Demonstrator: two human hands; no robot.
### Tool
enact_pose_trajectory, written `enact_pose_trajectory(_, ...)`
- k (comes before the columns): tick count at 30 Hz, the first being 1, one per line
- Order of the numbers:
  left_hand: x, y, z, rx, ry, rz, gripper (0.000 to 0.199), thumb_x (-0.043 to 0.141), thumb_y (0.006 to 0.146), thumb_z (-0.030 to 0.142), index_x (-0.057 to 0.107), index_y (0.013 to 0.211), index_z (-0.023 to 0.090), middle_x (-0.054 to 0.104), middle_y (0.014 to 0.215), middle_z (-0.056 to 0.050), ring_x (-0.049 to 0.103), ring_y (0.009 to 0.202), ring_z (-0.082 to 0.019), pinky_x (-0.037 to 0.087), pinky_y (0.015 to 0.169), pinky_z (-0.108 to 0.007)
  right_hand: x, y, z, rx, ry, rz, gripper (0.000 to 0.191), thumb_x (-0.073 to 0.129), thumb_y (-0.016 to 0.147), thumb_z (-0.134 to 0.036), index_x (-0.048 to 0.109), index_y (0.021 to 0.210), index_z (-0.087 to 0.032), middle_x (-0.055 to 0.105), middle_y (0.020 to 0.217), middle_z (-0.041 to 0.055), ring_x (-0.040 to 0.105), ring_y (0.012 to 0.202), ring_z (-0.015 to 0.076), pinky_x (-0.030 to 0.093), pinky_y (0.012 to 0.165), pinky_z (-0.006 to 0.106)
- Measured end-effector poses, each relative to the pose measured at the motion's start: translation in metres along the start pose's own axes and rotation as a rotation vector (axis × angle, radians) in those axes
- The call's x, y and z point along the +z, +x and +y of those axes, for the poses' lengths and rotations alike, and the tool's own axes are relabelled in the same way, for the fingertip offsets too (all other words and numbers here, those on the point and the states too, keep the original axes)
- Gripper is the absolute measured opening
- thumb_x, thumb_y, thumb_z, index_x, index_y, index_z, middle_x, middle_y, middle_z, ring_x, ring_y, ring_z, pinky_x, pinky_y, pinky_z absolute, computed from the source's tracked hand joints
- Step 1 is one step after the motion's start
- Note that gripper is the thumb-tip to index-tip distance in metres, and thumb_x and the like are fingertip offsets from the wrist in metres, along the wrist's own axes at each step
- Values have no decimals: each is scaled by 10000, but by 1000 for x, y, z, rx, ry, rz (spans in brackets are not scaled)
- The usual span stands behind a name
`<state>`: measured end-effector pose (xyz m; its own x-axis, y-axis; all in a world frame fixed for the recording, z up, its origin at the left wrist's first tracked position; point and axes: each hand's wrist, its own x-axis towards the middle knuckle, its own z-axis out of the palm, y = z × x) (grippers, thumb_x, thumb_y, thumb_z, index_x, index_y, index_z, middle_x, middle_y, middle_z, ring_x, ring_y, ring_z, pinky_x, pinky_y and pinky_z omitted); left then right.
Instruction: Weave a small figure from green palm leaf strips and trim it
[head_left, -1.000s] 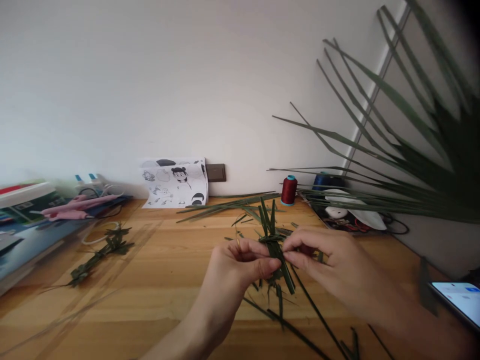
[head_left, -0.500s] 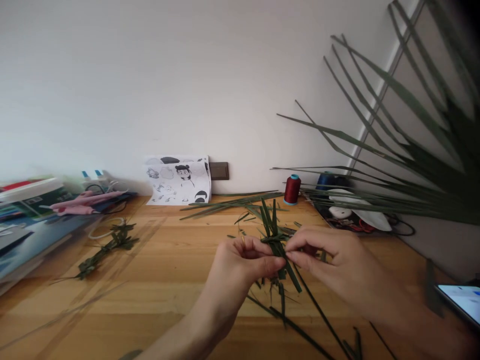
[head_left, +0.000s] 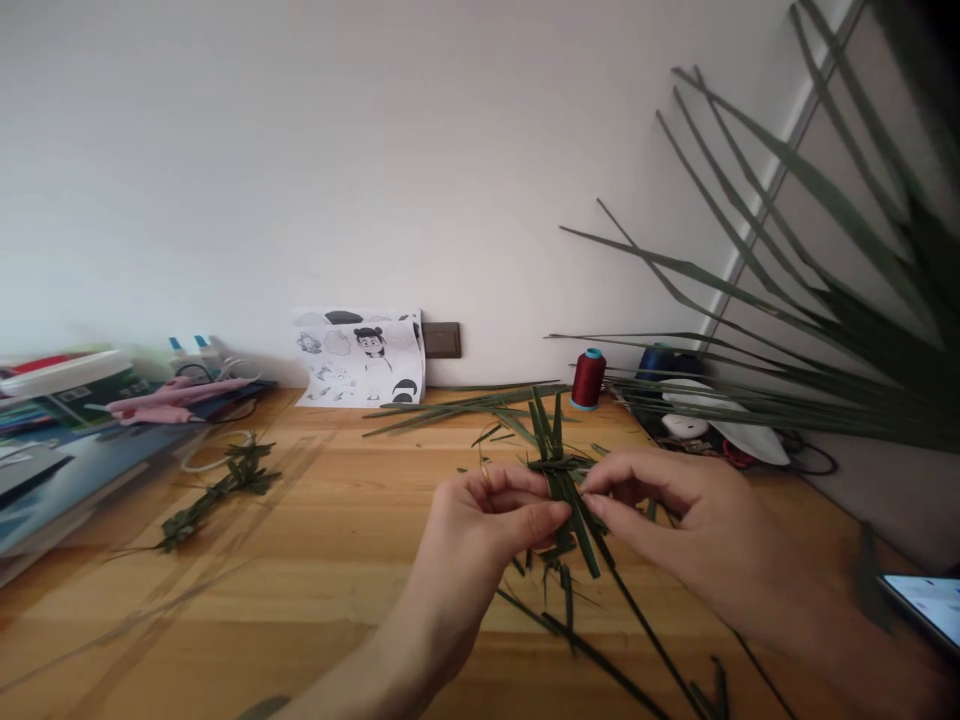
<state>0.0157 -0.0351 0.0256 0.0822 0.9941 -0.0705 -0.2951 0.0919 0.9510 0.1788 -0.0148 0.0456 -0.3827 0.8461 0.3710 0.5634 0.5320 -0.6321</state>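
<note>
A small woven piece of green palm leaf strips (head_left: 561, 480) is held up over the wooden table, its loose ends sticking out above and below. My left hand (head_left: 499, 515) pinches it from the left, thumb in front and fingers behind. From the right, my right hand (head_left: 667, 510) has thumb and forefinger closed at its edge, on what looks like one of the strips. A long thin strip (head_left: 645, 625) runs from beneath the piece down to the front of the table. Leaf scraps (head_left: 566, 585) lie under the hands.
At left lie a braided leaf piece (head_left: 217, 490), pink glue gun (head_left: 161, 398) and white-lidded tub (head_left: 71, 385). Printed paper (head_left: 364, 360) leans on the wall. A dark red thread spool (head_left: 589, 380) stands behind my hands. Palm fronds (head_left: 825, 310) spread at right, above a phone (head_left: 926, 605).
The woven piece is turned slightly, and my right finger and thumb have shifted a little to the right along its edge. My left hand keeps its pinch. The whole view has shifted slightly.
</note>
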Motion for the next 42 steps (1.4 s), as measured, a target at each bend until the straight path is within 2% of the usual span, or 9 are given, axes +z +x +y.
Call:
enact_pose_trajectory(10, 2, -2, 2, -8, -4, 12, 141, 713, 589, 156, 601, 661, 112, 624, 578, -2, 548, 534, -80, 422, 540, -188, -1, 0, -2, -48, -33, 38, 106, 543, 721, -153, 607, 707, -236, 612, 658, -57, 546, 587, 87, 421, 520, 190)
enact_pose_trajectory(16, 1, -3, 3, 21, 4, -2, 100, 658, 671, 205, 662, 681, 105, 651, 627, -32, 565, 590, -91, 446, 597, -192, -3, 0, -2, -58, -44, 41, 108, 543, 735, -159, 606, 730, -247, 625, 698, -64, 561, 636, 81, 425, 564, 182)
enact_pose_trajectory(21, 0, -4, 1, 32, -2, -8, 105, 638, 691, 206, 682, 661, 115, 653, 626, -27, 562, 586, -84, 452, 599, -180, -4, 0, -2, -51, -11, 13, 98, 539, 762, -183, 605, 751, -254, 624, 740, -68, 563, 689, 81, 426, 617, 180)
enact_pose_trajectory(25, 1, -4, -1, 35, -15, 25, 119, 638, 694, 224, 678, 647, 122, 651, 613, -22, 562, 579, -83, 453, 587, -174, -5, 2, -1, -13, 92, -54, 83, 525, 783, -222, 603, 764, -240, 619, 721, -55, 566, 668, 91, 431, 590, 187)
enact_pose_trajectory(30, 0, -4, 0, 34, -60, -6, 115, 640, 696, 221, 686, 639, 133, 651, 611, -15, 571, 591, -87, 462, 607, -179, -2, 5, 1, 4, 178, -108, 95, 496, 804, -230, 588, 784, -219, 613, 735, -37, 570, 693, 110, 447, 604, 208)
enact_pose_trajectory(34, -1, -4, 4, 41, -31, -20, 101, 637, 694, 200, 695, 639, 137, 655, 606, -10, 572, 591, -90, 467, 619, -186, -2, 4, 1, -19, 96, -72, 107, 491, 805, -239, 596, 792, -222, 615, 751, -22, 567, 694, 127, 443, 605, 233)
enact_pose_trajectory(39, 0, -4, 8, 58, 96, -13, 108, 631, 690, 176, 706, 616, 155, 654, 583, 2, 561, 576, -84, 453, 592, -171, -6, 0, -1, -172, -84, 17, 95, 510, 796, -195, 588, 793, -249, 601, 795, -38, 554, 759, 119, 410, 686, 230)
enact_pose_trajectory(42, 0, -3, 8, 66, 137, -10, 111, 631, 692, 192, 711, 621, 160, 658, 582, -2, 561, 578, -90, 452, 595, -180, -7, 0, -1, -193, -98, -1, 104, 504, 803, -179, 574, 801, -256, 588, 793, -47, 541, 759, 109, 397, 677, 218)
